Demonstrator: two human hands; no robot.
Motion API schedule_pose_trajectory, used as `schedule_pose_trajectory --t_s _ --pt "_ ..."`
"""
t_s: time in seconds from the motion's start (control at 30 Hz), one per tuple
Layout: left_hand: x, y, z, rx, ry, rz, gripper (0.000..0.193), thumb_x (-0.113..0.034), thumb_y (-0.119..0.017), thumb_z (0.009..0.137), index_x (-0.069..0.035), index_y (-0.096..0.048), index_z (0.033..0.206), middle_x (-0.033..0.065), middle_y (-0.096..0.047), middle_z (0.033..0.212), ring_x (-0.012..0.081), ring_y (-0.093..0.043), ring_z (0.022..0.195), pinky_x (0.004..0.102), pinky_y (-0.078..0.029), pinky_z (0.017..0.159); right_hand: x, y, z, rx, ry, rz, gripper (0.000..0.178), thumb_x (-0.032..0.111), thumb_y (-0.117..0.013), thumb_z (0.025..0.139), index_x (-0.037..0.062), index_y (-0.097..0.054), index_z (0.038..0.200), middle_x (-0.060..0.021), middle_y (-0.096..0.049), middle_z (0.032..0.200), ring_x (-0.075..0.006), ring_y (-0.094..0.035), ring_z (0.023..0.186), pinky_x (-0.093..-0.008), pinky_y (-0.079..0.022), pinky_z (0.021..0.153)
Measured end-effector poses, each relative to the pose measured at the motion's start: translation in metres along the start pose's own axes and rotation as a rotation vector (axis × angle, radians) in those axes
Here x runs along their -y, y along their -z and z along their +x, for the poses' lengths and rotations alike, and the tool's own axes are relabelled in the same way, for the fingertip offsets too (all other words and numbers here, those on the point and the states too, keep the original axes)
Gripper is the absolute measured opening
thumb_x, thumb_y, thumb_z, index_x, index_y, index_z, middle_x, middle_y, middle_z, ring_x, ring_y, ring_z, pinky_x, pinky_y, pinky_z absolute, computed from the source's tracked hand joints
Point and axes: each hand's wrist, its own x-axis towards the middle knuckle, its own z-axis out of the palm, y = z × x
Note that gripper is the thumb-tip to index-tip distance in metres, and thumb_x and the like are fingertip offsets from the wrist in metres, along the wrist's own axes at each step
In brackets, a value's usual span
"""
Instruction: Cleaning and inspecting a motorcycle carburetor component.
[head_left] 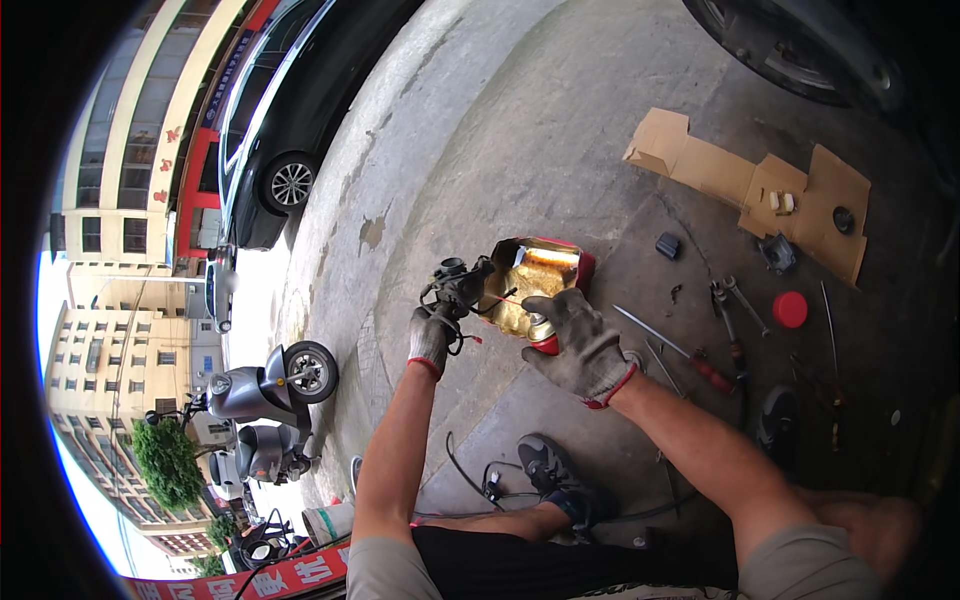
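- Through the head camera, I am watching a left hand in a grey work glove with a red cuff (432, 338) closing around a dark, irregular mechanical part with trailing black wires (462, 284); some fingers are hiding behind the part.
- That dark part is hanging above the concrete floor (510, 160), at the left rim of an open, red-sided container with a shiny gold inside (548, 282).
- On the other side, I am seeing the right hand, in a matching grey glove (580, 345), gripping a small red spray can with a pale domed top (542, 336); a thin red straw (507, 298) is pointing from the can toward the dark part.
- To the right of the hands, a long screwdriver with a red handle (712, 375) is lying on the concrete, near a pair of metal wrenches (737, 300) and a round red plastic lid (790, 309).
- Beyond the tools, a flattened sheet of brown cardboard (705, 170) is spreading out, carrying a few small parts, while a small dark-blue block (668, 245) is sitting just off it.
- Below the hands, a grey-and-black shoe (550, 466) is resting near a loose black cable (462, 465).
- Off to the left, I am seeing a grey scooter (250, 395) and a black car (290, 130) standing on the pavement.
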Motion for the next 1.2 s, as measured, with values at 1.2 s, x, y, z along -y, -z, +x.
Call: schedule_pose_trajectory --t_s 1.2 --pt "-0.006 -0.004 -0.008 0.247 0.211 -0.170 0.019 -0.019 -0.060 0.091 -0.007 -0.075 0.090 -0.0056 -0.045 0.053 0.0061 -0.034 0.040 0.0236 -0.022 0.039 0.000 -0.003 0.005 -0.071 0.037 -0.017 0.064 0.027 -0.079 0.072 0.0235 -0.049 0.128 -0.0155 -0.054 0.109 -0.0374 -0.060 0.100 -0.0506 -0.052 0.077"
